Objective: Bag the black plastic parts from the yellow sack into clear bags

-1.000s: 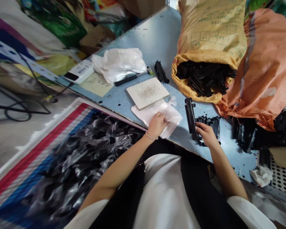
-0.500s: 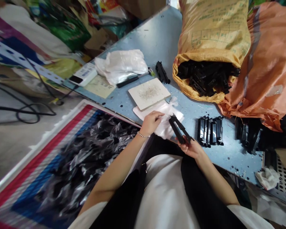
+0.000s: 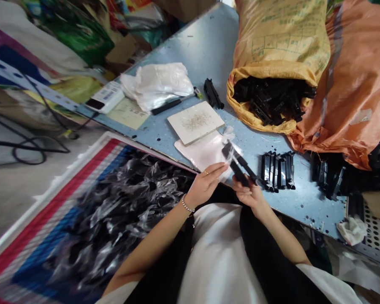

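My right hand (image 3: 251, 197) is closed around the lower ends of two long black plastic parts (image 3: 237, 171), which point away from me and spread slightly apart. At their far ends, my left hand (image 3: 205, 185) pinches a thin clear plastic bag (image 3: 230, 153); the bag seems to cover the tips, though how far is hard to see. Just beyond my left hand lie flat clear bags (image 3: 198, 153), partly under a pale square board (image 3: 194, 122) with specks on it. To the right of my right hand, several similar black parts (image 3: 277, 171) stand in a row on the blue table (image 3: 307, 211).
A yellow woven sack (image 3: 281, 38) full of black parts lies open beside an orange sack (image 3: 351, 88). Below left, a red, white and blue crate (image 3: 63, 202) holds many bagged black parts. A pile of plastic bags (image 3: 164, 84) and a white power strip (image 3: 105, 98) sit farther back.
My left hand has moved right and toward me, from the flat bags to the tips of the black parts, bringing a clear bag onto them. My right hand keeps its hold.
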`<state>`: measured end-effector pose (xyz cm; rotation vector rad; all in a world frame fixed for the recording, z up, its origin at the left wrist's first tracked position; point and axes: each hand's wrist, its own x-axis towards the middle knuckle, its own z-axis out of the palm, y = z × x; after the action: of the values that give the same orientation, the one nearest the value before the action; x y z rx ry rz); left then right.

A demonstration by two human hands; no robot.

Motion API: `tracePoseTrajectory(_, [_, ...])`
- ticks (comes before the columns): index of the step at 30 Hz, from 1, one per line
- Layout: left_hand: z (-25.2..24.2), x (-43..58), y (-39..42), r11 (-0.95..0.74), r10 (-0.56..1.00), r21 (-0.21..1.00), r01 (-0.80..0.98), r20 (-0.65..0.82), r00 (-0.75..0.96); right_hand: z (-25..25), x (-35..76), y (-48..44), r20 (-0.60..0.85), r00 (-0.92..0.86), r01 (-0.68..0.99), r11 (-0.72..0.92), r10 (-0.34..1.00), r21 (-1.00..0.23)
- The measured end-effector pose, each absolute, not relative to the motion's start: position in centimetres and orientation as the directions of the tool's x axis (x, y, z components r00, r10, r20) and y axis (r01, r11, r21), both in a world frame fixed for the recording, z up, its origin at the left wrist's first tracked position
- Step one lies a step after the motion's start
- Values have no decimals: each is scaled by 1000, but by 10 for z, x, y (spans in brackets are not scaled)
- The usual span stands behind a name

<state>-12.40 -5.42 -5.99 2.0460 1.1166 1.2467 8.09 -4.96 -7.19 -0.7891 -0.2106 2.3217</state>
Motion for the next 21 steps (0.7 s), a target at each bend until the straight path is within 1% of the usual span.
tracePoseTrajectory(1, [-61, -125, -55, -538, 842, 736, 411, 498, 209, -70, 80, -51, -462, -594, -558, -751, 659, -354])
tracePoseTrajectory(2, [-61, -125, -56, -545, 834, 721, 428, 521, 185, -69, 79, -52, -450, -570, -557, -726, 688, -404])
tracePoseTrajectory(4, [-60, -121, -61, -606, 788, 665, 437, 577, 215, -69, 74, -52, -445, -478, -492, -650, 757, -579])
tracePoseTrajectory(5, [-59, -118, -64, -648, 756, 631, 427, 600, 262, -70, 71, -51, -441, -422, -438, -604, 792, -665])
tracePoseTrajectory(7, [-54, -111, -70, -720, 694, 565, 403, 600, 398, -72, 65, -52, -416, -311, -357, -511, 854, -782])
tracePoseTrajectory(9, [-48, -106, -75, -737, 674, 526, 424, 528, 517, -70, 62, -55, -368, -213, -243, -414, 905, -877])
tracePoseTrajectory(10, [-44, -105, -77, -735, 675, 508, 449, 488, 553, -68, 61, -58, -328, -186, -147, -357, 926, -923])
tracePoseTrajectory(11, [-41, -106, -79, -730, 680, 488, 478, 458, 572, -64, 61, -61, -280, -196, -46, -295, 940, -955])
tracePoseTrajectory(13, [-36, -117, -83, -684, 730, 469, 559, 431, 531, -54, 65, -64, -189, -332, 112, -161, 924, -981])
tracePoseTrajectory(15, [-34, -144, -89, -580, 812, 476, 661, 406, 420, -42, 78, -60, -113, -497, 199, -14, 860, -980])
tracePoseTrajectory(16, [-36, -166, -93, -494, 864, 485, 722, 370, 343, -36, 89, -54, -74, -534, 263, 82, 842, -961])
tracePoseTrajectory(17, [-41, -193, -97, -397, 909, 482, 781, 323, 262, -31, 103, -45, -38, -533, 357, 184, 845, -916])
tracePoseTrajectory(18, [-48, -225, -102, -291, 946, 468, 835, 269, 179, -28, 119, -34, 6, -505, 476, 284, 863, -832])
tracePoseTrajectory(19, [-58, -262, -108, -177, 975, 433, 884, 203, 96, -26, 136, -22, 46, -466, 610, 358, 884, -707])
tracePoseTrajectory(20, [-70, -300, -114, -79, 987, 386, 919, 162, 16, -25, 153, -9, 71, -437, 727, 398, 897, -559])
tracePoseTrajectory(21, [-84, -339, -121, 13, 990, 339, 941, 128, -59, -26, 169, 4, 60, -446, 802, 429, 893, -417])
